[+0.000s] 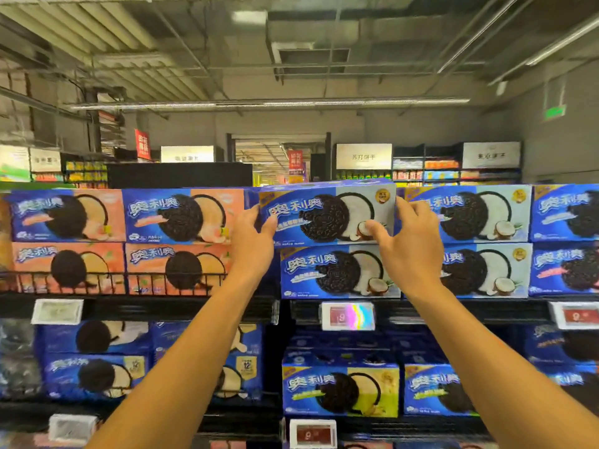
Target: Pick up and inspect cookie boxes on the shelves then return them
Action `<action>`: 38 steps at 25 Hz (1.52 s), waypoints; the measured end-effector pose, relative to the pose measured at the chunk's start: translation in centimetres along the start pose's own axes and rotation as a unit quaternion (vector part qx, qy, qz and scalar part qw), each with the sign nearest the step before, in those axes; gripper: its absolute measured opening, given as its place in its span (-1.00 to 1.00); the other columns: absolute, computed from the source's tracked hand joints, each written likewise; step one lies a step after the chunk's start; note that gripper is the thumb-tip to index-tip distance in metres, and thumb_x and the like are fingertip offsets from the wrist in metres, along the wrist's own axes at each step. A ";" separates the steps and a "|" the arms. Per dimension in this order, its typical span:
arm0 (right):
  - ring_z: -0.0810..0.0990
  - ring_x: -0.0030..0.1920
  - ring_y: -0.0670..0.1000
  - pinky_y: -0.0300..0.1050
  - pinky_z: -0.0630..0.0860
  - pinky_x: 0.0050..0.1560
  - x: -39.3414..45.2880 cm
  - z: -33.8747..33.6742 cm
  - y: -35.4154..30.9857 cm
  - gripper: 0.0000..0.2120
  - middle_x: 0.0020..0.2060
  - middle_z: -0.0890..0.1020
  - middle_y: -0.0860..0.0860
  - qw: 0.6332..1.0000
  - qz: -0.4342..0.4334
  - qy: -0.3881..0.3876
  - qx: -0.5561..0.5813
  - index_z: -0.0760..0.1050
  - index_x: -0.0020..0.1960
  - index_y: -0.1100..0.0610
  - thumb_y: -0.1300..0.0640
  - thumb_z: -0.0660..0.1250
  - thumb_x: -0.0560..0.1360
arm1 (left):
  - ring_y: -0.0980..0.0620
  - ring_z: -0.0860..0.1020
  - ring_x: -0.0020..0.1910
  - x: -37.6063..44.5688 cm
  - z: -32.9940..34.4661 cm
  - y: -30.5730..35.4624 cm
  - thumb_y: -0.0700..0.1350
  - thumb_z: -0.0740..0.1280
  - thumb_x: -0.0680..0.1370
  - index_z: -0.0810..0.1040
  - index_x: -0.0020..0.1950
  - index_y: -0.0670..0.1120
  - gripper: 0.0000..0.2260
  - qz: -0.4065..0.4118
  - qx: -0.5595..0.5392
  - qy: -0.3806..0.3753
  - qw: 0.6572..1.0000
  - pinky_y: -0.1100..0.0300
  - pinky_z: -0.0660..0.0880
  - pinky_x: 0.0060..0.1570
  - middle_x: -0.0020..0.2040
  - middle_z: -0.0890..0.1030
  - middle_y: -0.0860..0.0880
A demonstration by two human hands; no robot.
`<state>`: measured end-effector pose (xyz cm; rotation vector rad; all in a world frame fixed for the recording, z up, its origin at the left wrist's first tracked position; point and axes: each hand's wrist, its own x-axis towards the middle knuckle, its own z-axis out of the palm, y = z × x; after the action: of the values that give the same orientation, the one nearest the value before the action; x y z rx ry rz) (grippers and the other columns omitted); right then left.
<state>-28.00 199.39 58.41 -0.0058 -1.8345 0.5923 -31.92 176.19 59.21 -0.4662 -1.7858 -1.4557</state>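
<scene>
Here the left hand (256, 241) and right hand (410, 244) grasp the ends of the top coconut cookie box (327, 212), fingers curled around it, atop its stack on the upper shelf (194, 306). Whether inspection is finished, I cannot tell.

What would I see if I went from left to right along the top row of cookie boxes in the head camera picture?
Two blue and peach cardboard cookie boxes → left hand → blue and white coconut cookie box gripped at both ends → right hand → another blue and white coconut box → blue box cut off by the edge.
</scene>
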 end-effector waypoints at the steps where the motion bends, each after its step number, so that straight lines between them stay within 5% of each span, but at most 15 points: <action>1: 0.44 0.10 0.18 0.06 0.42 -0.09 -0.2 0.3 0.2 -0.53 0.02 0.49 0.11 1.000 0.002 -0.003 -0.008 0.48 0.29 0.15 -0.09 0.45 0.50 | -0.07 0.52 0.16 0.0 0.2 -0.1 -0.17 0.26 0.64 0.55 0.23 -0.14 -0.81 0.000 0.008 0.004 1.000 0.09 0.44 0.13 0.13 0.53 -0.05; 8: 0.45 0.23 0.15 0.12 0.52 0.05 -0.5 0.7 1.3 -0.35 0.22 0.51 0.09 1.000 0.000 0.018 -0.008 0.33 0.46 0.14 -0.10 0.45 0.50 | -0.03 0.60 0.09 0.9 1.2 -0.2 -0.10 0.25 0.65 0.54 0.19 -0.07 -0.85 -0.040 -0.017 -0.028 0.999 0.04 0.59 -0.02 0.19 0.57 -0.10; 13: 0.43 0.28 0.12 0.08 0.49 0.07 -0.5 0.5 2.4 -0.29 0.26 0.46 0.07 0.999 0.031 0.018 0.039 0.29 0.46 0.11 -0.21 0.43 0.47 | -0.11 0.61 0.12 0.8 2.0 0.3 -0.12 0.25 0.65 0.54 0.15 -0.05 -0.88 -0.050 -0.025 -0.027 0.998 -0.17 0.56 0.10 0.18 0.60 -0.13; 22: 0.50 -0.14 0.04 -0.03 0.36 -0.23 0.3 -0.1 2.7 -0.44 -0.23 0.42 -0.13 0.997 0.065 -0.026 0.022 0.36 0.14 0.06 -0.33 0.41 0.42 | -0.09 0.62 0.11 0.8 2.2 0.3 -0.11 0.27 0.64 0.53 0.25 -0.13 -0.79 -0.075 -0.049 -0.013 0.996 -0.14 0.59 0.07 0.21 0.59 -0.13; 27: 0.49 -0.23 0.09 0.04 0.43 -0.31 0.4 -0.1 2.2 -0.51 -0.28 0.46 -0.05 0.998 0.064 -0.028 -0.004 0.31 -0.04 0.06 -0.31 0.41 0.44 | -0.08 0.63 0.07 0.9 2.2 0.7 -0.11 0.27 0.65 0.53 0.17 -0.10 -0.86 -0.086 -0.049 -0.023 0.995 -0.10 0.61 0.03 0.20 0.59 -0.13; 32: 0.46 -0.26 0.09 -0.03 0.27 -0.36 0.5 -0.5 2.1 -0.53 -0.33 0.44 -0.06 0.997 0.063 -0.046 -0.029 0.30 -0.11 0.08 -0.30 0.37 0.47 | -0.03 0.64 0.01 0.9 2.1 0.7 -0.09 0.27 0.64 0.50 0.12 -0.05 -0.91 -0.092 -0.052 -0.021 0.994 -0.02 0.62 -0.02 0.19 0.60 -0.11; 35: 0.48 -0.25 0.08 -0.02 0.34 -0.33 0.9 -1.1 2.2 -0.55 -0.30 0.47 -0.05 0.996 0.064 -0.056 -0.037 0.34 -0.09 0.08 -0.30 0.34 0.50 | 0.02 0.61 0.09 0.9 1.7 1.0 -0.05 0.27 0.64 0.43 0.35 -0.04 -0.72 -0.117 -0.066 -0.041 0.990 0.03 0.60 0.02 0.33 0.53 -0.08; 38: 0.50 -0.23 0.01 -0.03 0.40 -0.29 0.6 -2.2 2.3 -0.64 -0.24 0.52 -0.08 0.994 0.078 -0.069 0.023 0.39 -0.11 0.03 -0.26 0.30 0.55 | 0.06 0.43 0.34 0.3 1.3 1.4 -0.03 0.28 0.64 0.12 0.59 0.01 -0.43 -0.143 -0.080 -0.054 0.985 0.16 0.54 0.06 0.51 0.30 -0.03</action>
<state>-26.94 202.46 58.53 -0.0794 -1.9660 0.7604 -31.54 177.71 60.25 -0.3869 -1.8885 -1.8129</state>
